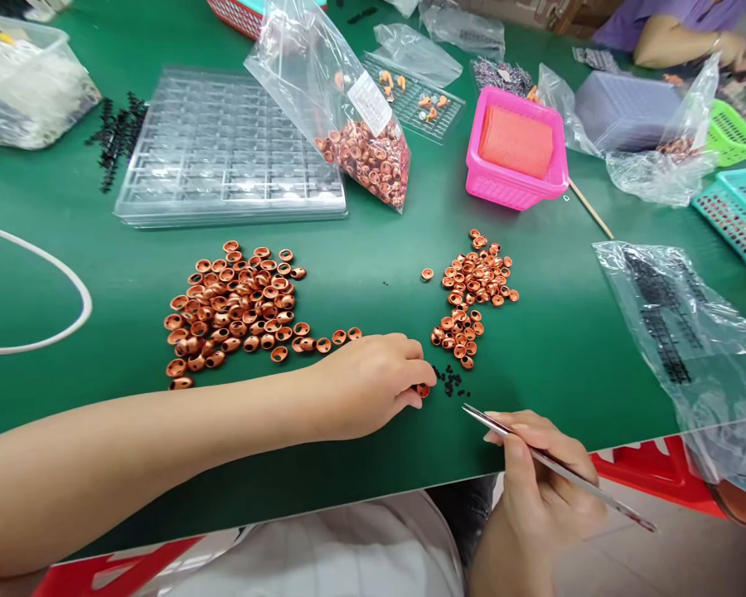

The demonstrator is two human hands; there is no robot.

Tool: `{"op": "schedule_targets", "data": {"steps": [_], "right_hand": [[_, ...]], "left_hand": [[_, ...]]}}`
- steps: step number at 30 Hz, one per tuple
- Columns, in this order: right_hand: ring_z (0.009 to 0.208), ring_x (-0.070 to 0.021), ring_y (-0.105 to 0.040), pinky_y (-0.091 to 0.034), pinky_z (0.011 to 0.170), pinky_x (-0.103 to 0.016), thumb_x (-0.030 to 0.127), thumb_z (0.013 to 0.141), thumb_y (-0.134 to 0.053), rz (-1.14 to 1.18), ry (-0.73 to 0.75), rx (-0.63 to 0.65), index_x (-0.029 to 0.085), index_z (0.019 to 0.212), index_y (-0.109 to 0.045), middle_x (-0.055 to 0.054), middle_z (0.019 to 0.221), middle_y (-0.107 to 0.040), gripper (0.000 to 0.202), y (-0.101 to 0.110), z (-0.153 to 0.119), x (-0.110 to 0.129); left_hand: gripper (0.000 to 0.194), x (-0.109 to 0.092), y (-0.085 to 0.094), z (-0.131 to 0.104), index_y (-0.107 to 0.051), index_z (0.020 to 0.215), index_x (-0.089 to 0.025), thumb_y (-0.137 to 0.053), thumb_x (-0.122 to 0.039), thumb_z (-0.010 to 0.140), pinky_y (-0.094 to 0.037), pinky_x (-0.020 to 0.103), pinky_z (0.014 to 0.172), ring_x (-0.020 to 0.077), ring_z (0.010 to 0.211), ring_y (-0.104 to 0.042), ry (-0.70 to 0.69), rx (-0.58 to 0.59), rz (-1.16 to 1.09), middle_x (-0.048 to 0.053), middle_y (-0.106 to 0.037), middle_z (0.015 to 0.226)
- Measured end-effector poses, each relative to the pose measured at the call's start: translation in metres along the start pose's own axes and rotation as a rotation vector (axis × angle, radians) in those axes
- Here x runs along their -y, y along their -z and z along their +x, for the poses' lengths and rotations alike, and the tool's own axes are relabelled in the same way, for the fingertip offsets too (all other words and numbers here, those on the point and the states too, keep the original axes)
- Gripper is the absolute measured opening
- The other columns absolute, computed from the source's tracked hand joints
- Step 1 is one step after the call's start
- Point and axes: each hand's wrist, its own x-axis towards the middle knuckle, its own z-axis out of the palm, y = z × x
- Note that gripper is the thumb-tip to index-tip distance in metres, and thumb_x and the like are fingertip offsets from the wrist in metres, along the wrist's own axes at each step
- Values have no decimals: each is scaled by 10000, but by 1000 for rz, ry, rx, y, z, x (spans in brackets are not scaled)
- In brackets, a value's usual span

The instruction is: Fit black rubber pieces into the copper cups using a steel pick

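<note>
My left hand point(370, 381) is closed near the table's front edge, its fingertips at a copper-coloured cup point(423, 390). Beside it lie tiny black parts point(451, 381). Metal tweezers point(559, 466) are held in my right hand point(540, 473), their tips pointing left toward the black parts without touching them. A large pile of copper cups point(242, 298) spreads to the left, with a few in a row reaching my left hand. Another pile of copper cups point(476, 278) sits beyond the black parts, one cup point(427, 274) lying apart.
Stacked clear trays point(230, 149) and a bag of copper cups point(373, 162) stand behind. A pink basket point(515, 191) holds an orange-red block. Bagged black parts point(665, 315) lie right; a white cable point(80, 290) curves left. Another person's arm point(671, 41) shows at the back right.
</note>
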Motion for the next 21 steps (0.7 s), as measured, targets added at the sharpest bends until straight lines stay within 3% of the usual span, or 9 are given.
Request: {"op": "schedule_targets", "data": {"steps": [4,9,16,21], "right_hand": [[716,-194,-702,-558,572,-328,37,821,-646,5,10,7,155,926,-669,-41,808,-709,159,2,2,-1],[713,-176,-694,-571,603,-325,36,835,-629,-17,-102,43,171,937,-654,-29,803,-709,171,8,5,2],[802,-183,-717,-601,682,-337,81,828,-658,-200,-93,229,229,964,-651,-14,877,-732,201,7,8,1],[766,-168,-706,-589,678,-326,58,819,-654,-227,-102,204,226,947,-655,-10,891,-734,211,3,9,1]], "left_hand": [[101,3,1,1,-707,977,-211,-646,-187,901,-466,276,734,186,897,-637,1,-3,-14,36,-665,984],[72,3,-9,0,-662,943,-191,-615,-228,903,-462,267,706,176,812,-642,-32,-93,-94,25,-677,877],[119,0,-27,4,-635,956,-175,-537,-174,888,-464,245,673,140,709,-613,-46,-244,-210,12,-674,814],[120,1,-28,7,-631,948,-167,-529,-168,885,-448,238,645,128,686,-592,-46,-277,-242,6,-659,806]]}}
